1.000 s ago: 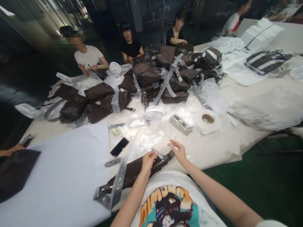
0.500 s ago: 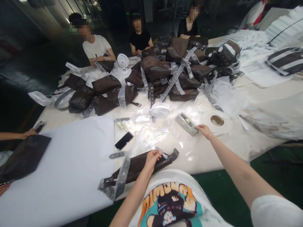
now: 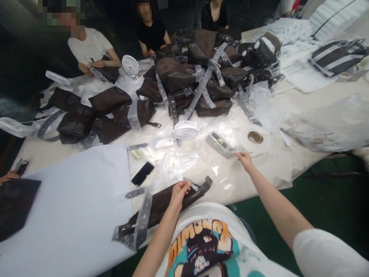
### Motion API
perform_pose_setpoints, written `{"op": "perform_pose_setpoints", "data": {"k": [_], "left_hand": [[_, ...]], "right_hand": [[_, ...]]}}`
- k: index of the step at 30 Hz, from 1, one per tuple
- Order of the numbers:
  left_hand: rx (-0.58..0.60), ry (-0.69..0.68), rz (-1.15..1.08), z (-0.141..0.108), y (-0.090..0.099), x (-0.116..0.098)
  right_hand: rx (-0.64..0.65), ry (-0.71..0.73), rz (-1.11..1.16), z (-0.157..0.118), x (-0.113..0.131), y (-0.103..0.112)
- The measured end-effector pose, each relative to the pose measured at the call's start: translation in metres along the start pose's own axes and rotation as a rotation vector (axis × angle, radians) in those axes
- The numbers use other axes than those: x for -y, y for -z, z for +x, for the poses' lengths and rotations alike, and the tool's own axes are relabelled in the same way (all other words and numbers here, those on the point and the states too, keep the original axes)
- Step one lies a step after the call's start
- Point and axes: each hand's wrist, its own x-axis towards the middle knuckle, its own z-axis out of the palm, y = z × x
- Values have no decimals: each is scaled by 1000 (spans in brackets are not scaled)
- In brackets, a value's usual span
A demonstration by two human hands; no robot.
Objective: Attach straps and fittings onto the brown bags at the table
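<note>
Gripping the dark brown fabric piece (image 3: pixel 155 207) with your left hand (image 3: pixel 179 196), you hold your right hand (image 3: pixel 244 161) open, its fingers (image 3: pixel 238 155) just beside the tape dispenser (image 3: pixel 219 144).

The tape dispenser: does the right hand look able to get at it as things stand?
Probably yes. The right hand is right beside the tape dispenser, and nothing seems to stand between them.

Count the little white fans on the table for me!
4. One white fan stands mid-table near the tape dispenser; a second fan stands by the person in the white T-shirt; a third and a fourth lie toward the left. Brown bags may hide more.
</note>
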Motion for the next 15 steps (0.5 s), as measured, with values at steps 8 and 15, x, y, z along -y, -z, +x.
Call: {"op": "perform_pose_setpoints", "data": {"k": [8,15], "left_hand": [[-7,12,-22,-3,-1,2],[0,-28,-75,-4,-8,-1]], "right_hand": [[-52,-109,70,-30,15,-15],[600,92,98,-105,107,-46]]}}
